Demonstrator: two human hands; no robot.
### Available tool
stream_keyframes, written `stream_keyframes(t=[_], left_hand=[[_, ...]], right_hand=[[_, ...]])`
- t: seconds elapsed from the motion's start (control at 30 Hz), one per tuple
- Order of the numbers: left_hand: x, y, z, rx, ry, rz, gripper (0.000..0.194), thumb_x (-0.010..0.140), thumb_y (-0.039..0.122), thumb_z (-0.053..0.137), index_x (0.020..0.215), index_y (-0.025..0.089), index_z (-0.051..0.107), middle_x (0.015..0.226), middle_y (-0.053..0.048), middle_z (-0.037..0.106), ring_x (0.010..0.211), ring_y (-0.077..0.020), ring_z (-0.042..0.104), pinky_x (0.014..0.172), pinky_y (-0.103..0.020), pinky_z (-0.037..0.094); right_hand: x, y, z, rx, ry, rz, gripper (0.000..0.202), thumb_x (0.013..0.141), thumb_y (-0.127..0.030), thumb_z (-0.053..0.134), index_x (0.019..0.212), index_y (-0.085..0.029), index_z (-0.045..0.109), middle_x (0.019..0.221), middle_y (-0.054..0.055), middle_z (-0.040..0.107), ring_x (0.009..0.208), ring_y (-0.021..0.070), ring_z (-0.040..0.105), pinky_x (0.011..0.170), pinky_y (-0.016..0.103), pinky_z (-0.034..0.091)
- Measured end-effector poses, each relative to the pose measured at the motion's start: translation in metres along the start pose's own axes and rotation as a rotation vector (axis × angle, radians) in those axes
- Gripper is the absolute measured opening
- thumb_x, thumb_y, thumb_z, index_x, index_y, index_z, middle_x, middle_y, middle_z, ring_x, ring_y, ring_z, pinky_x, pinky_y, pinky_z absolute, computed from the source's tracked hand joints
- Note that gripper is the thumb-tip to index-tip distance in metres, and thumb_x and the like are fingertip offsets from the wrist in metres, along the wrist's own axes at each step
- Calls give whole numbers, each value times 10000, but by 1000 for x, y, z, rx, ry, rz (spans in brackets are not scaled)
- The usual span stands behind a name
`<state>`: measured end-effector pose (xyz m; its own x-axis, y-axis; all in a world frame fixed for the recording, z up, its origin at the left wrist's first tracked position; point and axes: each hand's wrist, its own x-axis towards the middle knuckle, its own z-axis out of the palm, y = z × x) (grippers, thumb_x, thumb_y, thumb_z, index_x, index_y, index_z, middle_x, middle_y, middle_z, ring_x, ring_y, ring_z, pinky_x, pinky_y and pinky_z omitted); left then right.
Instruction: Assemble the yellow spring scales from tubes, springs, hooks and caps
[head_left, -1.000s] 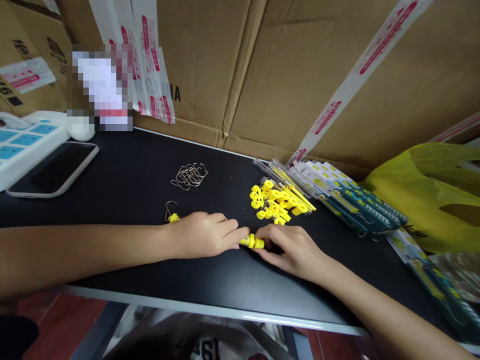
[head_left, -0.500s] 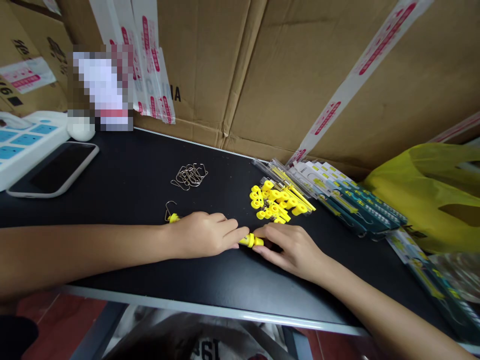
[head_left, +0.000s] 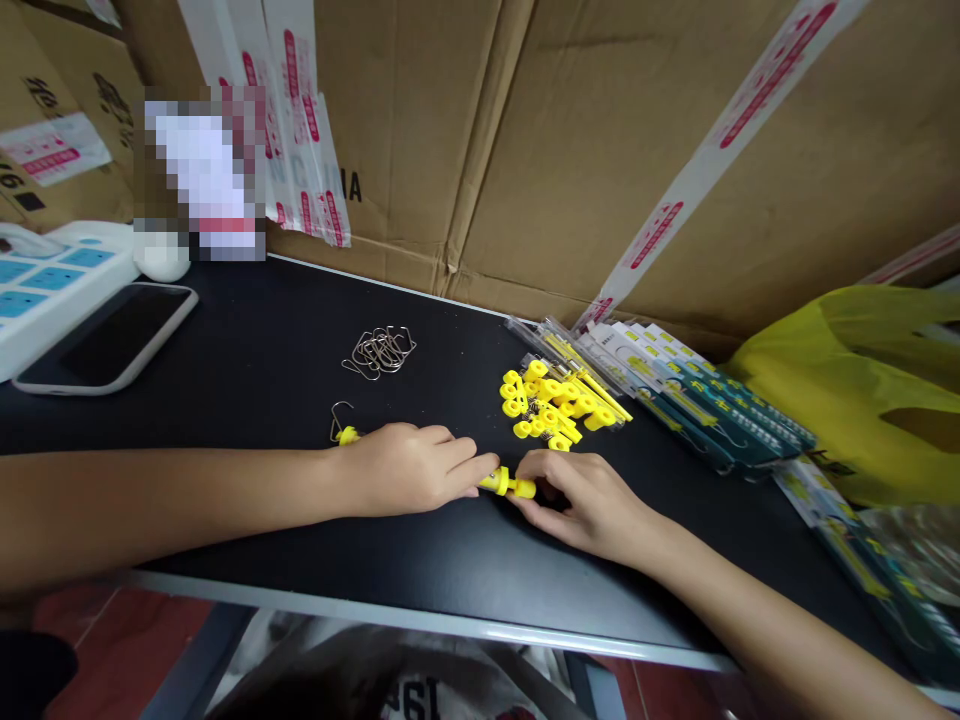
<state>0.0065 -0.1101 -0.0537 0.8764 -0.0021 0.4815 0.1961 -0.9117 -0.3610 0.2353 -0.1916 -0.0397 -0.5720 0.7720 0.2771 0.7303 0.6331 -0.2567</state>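
A yellow-ended tubular spring scale [head_left: 496, 481] lies across the black table, most of its body hidden under my left hand [head_left: 420, 468], which is closed over it. Its wire hook [head_left: 335, 424] sticks out past my left wrist. At the other end, the thumb and fingers of my right hand [head_left: 589, 492] pinch a small yellow end piece [head_left: 524, 488], joined to the collar by a short thin yellow stem. Just beyond my right hand is a pile of yellow plastic parts [head_left: 551, 400] with small springs among them. Loose metal hooks [head_left: 380, 352] lie in a heap further left.
Clear tubes with yellow rods [head_left: 574, 360] lie behind the yellow parts. Packaged cards [head_left: 697, 400] and a yellow plastic bag [head_left: 840, 390] are on the right. A phone [head_left: 109, 338] and a power strip [head_left: 56, 275] sit left. Cardboard boxes [head_left: 405, 130] wall off the back.
My right hand has shifted slightly to the right, and the yellow end piece stands a little farther out from the collar. My left hand has kept its place.
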Motion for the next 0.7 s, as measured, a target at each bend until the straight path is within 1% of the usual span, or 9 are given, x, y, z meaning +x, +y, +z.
stream_keyframes(t=[0.1, 0.2, 0.3, 0.37, 0.43, 0.5, 0.57, 0.63, 0.7], left_hand=[[0, 0, 0, -10, -13, -9, 258, 950, 326, 420, 1106, 169, 553, 736, 18, 582, 656, -104, 560, 502, -232, 353], [0, 0, 1, -14, -34, -23, 241, 943, 314, 430, 1097, 176, 553, 723, 22, 569, 635, -109, 545, 496, -239, 343], [0, -1, 0, -19, -37, -20, 238, 943, 305, 427, 1100, 173, 547, 723, 17, 568, 641, -109, 543, 501, -230, 345], [0, -1, 0, -23, -33, -14, 242, 944, 300, 422, 1106, 168, 545, 723, 12, 570, 645, -106, 545, 506, -220, 350], [1, -1, 0, -22, -29, -10, 248, 942, 297, 426, 1115, 164, 545, 726, 10, 572, 648, -105, 548, 510, -213, 357], [1, -1, 0, -19, -19, -5, 251, 941, 295, 430, 1117, 160, 549, 727, 9, 575, 645, -104, 549, 513, -211, 363], [1, -1, 0, -16, -6, -3, 249, 942, 289, 428, 1112, 161, 556, 725, 10, 578, 641, -103, 549, 515, -212, 367], [0, -1, 0, -16, 1, -3, 245, 943, 291, 426, 1100, 164, 565, 724, 12, 580, 638, -104, 549, 512, -216, 366], [0, -1, 0, -15, 4, -6, 245, 944, 298, 426, 1092, 168, 571, 720, 13, 581, 635, -106, 548, 506, -218, 361]], right_hand=[[0, -1, -2, 23, 5, 54, 84, 870, -246, 526, 928, -190, 500, 750, 19, 618, 595, 110, 553, 533, 209, 405], [2, -1, -3, 47, -25, 103, 116, 893, -260, 502, 981, -189, 524, 838, 48, 644, 646, 120, 574, 566, 216, 433], [2, -1, -4, 106, -50, 121, 131, 902, -273, 494, 996, -187, 527, 850, 50, 645, 635, 115, 564, 567, 217, 441], [1, -1, -4, 154, -39, 130, 136, 901, -283, 497, 993, -187, 524, 842, 49, 643, 609, 111, 554, 559, 219, 445], [-1, 0, -3, 164, 4, 144, 142, 900, -284, 497, 1003, -187, 514, 842, 53, 642, 590, 109, 550, 551, 223, 449], [-2, 2, -2, 91, 62, 169, 141, 899, -269, 492, 1014, -189, 502, 843, 55, 639, 592, 115, 558, 547, 227, 452], [-1, 4, -1, -54, 79, 192, 155, 891, -246, 488, 1035, -188, 492, 852, 58, 639, 618, 130, 579, 557, 237, 458], [1, 6, 0, -195, 44, 209, 166, 882, -233, 484, 1039, -178, 486, 843, 61, 642, 643, 150, 601, 561, 249, 460], [2, 6, 0, -277, -12, 223, 125, 884, -246, 480, 986, -176, 493, 806, 57, 645, 633, 160, 610, 536, 250, 448]])
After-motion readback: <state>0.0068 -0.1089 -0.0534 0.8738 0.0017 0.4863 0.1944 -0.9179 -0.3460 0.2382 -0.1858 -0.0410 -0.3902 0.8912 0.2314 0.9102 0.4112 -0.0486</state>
